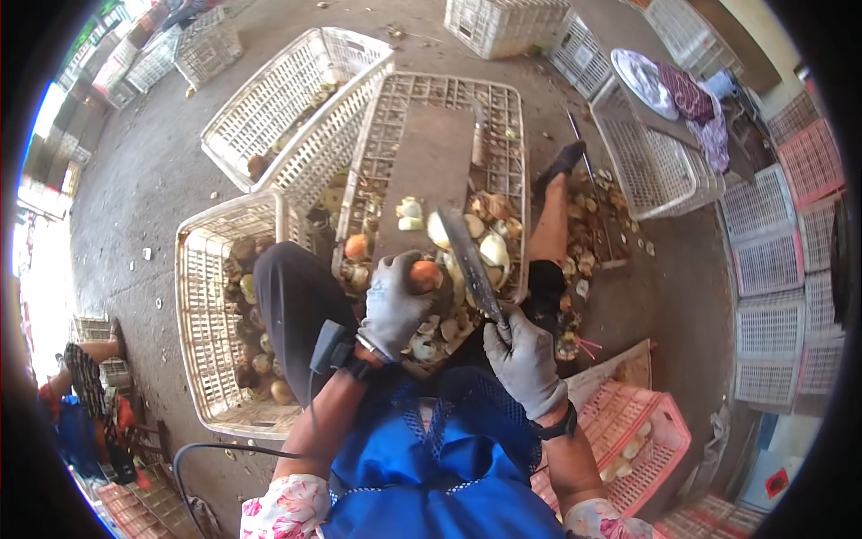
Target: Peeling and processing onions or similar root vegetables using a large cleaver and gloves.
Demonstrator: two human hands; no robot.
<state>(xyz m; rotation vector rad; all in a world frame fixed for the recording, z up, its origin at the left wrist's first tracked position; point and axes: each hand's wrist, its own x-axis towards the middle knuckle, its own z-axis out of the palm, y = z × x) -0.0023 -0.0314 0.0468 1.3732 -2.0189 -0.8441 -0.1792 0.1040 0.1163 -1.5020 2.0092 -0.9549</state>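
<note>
- My left grip (395, 301) holds an onion (425, 277); my right grip (525, 359) is wrapped round a knife (471, 269).
- I judge trimming underway; the next cut calls for a steady onion.

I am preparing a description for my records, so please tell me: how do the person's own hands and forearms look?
The left hand and right hand wear grey gloves. The left wrist has a dark strap with a boxy dark device; a dark cable reaches that forearm. A black wristband circles the right wrist. The sleeves are white with pink flowers.
</note>
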